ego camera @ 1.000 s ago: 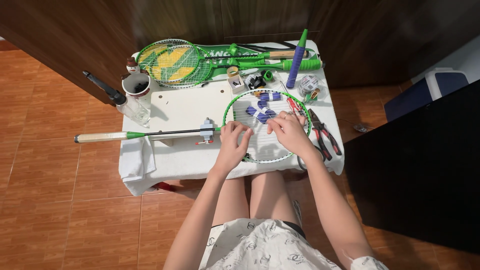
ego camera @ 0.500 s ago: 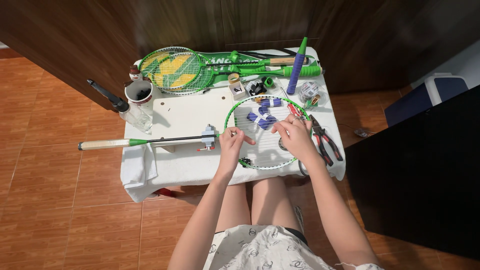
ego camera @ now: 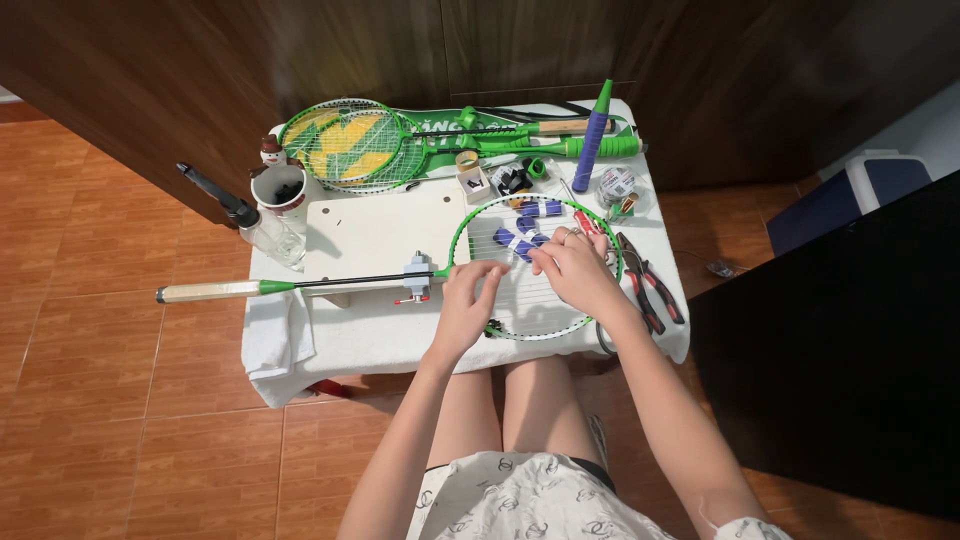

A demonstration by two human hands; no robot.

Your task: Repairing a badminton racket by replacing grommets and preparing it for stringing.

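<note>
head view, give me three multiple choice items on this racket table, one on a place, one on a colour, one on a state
1. Where do the pliers lie?
A. right of the racket head
B. inside the mug
C. on the floor

2. What colour is the frame of the racket under the hands?
A. red
B. green
C. black

3. What are the two hands doing?
A. both resting on the racket's strings
B. both lifted off the table
C. gripping the racket's handle

Answers:
1 A, they lie at the table's right edge beside the frame.
2 B, the rim shows bright green.
3 A, the left hand and right hand both lie on the string bed.
</note>
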